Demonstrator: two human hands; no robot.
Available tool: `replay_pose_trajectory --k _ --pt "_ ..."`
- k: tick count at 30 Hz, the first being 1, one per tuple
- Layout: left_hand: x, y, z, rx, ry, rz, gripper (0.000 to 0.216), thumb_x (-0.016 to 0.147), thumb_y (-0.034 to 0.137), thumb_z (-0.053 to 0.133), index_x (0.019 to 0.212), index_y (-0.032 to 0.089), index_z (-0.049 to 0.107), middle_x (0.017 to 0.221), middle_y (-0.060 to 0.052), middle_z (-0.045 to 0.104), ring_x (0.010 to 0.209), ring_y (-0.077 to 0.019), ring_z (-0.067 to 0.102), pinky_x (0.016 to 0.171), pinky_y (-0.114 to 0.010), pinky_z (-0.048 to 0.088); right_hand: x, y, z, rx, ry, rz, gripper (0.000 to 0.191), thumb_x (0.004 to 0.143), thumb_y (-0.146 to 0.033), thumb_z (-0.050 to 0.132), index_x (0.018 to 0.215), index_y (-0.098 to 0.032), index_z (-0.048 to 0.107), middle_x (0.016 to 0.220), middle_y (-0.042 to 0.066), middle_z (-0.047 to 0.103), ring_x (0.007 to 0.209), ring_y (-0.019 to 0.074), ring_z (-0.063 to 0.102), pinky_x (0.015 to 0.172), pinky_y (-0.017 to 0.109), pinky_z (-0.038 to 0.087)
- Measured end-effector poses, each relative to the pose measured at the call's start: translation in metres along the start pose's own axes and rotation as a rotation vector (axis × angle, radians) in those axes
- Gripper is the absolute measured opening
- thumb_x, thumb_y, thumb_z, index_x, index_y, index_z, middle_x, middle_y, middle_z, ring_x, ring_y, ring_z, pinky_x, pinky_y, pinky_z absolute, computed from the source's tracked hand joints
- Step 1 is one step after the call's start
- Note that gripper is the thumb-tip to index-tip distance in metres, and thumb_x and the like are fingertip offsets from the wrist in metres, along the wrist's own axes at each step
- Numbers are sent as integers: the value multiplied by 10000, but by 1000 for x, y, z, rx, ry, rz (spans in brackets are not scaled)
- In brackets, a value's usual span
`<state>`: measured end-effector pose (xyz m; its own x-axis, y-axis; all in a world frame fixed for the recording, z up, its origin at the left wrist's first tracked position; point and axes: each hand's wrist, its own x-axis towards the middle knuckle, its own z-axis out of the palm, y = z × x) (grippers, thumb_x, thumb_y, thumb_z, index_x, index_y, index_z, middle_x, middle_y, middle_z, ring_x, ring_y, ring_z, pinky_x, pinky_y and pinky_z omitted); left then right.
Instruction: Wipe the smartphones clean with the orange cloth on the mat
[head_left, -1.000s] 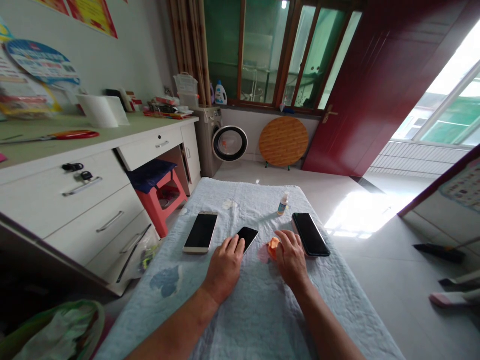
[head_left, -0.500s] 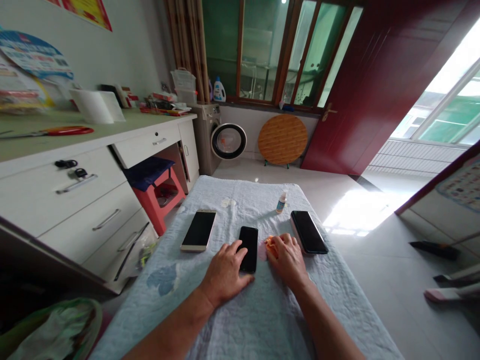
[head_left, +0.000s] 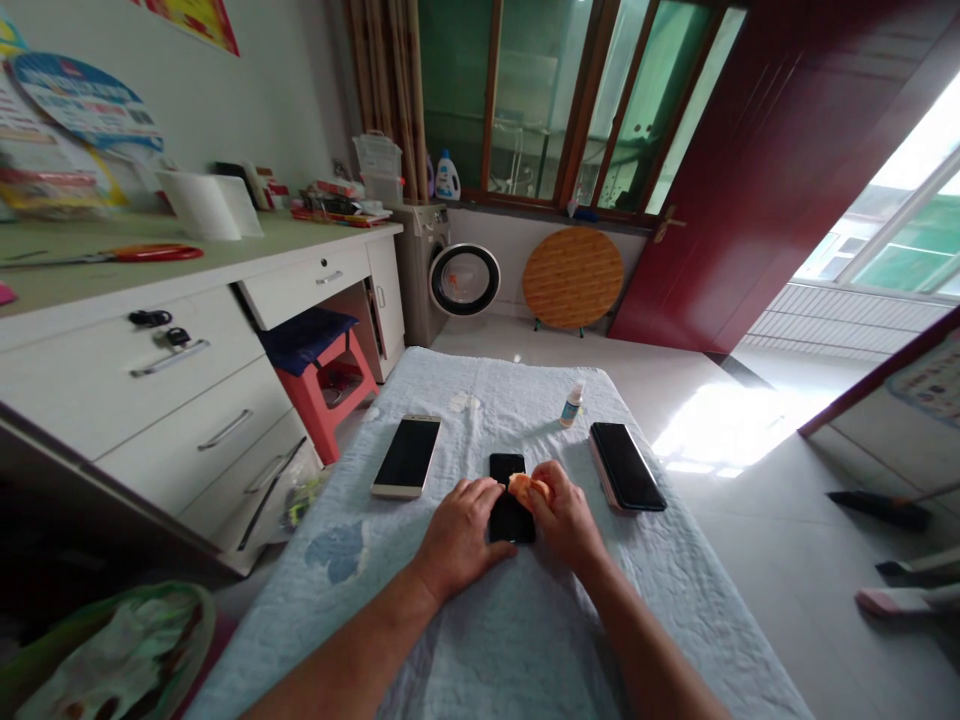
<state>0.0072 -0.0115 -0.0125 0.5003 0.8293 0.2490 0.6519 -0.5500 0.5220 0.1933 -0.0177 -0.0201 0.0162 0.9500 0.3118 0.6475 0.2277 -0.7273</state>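
Observation:
A black smartphone (head_left: 511,522) lies flat in front of me on the cloth-covered table. My left hand (head_left: 466,525) grips its left side, with the fingers along the edge and the thumb near the bottom corner. An orange cloth (head_left: 529,489) is bunched in the fingers of my right hand (head_left: 566,515), over the right part of the phone's screen. To the left lies a gold-framed smartphone (head_left: 409,455), screen up. On the right is another dark smartphone (head_left: 630,468) with a pinkish edge under it. A small spray bottle (head_left: 572,405) stands upright behind the phones.
A light blue quilted cover (head_left: 480,385) drapes the table. Left of it are a white drawer desk (head_left: 172,370), a red stool (head_left: 322,390) and a green-rimmed bin (head_left: 202,610). Behind stand a washing machine (head_left: 420,265) with its door open and a round wooden tabletop (head_left: 574,278).
My right hand has moved left with the orange cloth, from the table beside the phone onto its screen. My left hand's fingers have shifted back toward the phone's left edge. The view has turned slightly.

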Motion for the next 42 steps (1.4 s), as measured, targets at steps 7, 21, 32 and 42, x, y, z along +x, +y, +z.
replay_pose_trajectory --k 7,21,32,42 --pt "-3 -6 5 63 50 -71 780 595 466 809 1260 161 541 1278 -141 569 1170 -329 503 1004 -466 410 4 0 5 -118 -24 -68 219 911 -239 411 832 -211 613 851 24 563 710 119 545 650 212 399" --pt "0 -9 2 16 -32 -64 773 615 530 779 1263 170 561 1324 -141 556 1191 -335 486 1014 -481 394 3 -1 2 -138 -161 -151 207 879 -140 466 798 -189 651 837 27 555 745 123 555 690 215 413" --pt "0 -13 3 -16 4 -14 699 612 466 795 1223 195 589 1295 -116 577 1161 -319 502 989 -465 410 -2 -13 5 -151 -278 -225 263 924 -240 450 870 -210 705 858 40 565 755 129 545 695 223 429" --pt "-1 -8 1 -31 -12 1 702 649 479 784 1256 203 564 1343 -123 534 1212 -321 460 1025 -486 374 4 -3 5 -91 -189 -115 220 915 -290 489 911 -191 685 827 28 555 744 131 559 708 234 434"
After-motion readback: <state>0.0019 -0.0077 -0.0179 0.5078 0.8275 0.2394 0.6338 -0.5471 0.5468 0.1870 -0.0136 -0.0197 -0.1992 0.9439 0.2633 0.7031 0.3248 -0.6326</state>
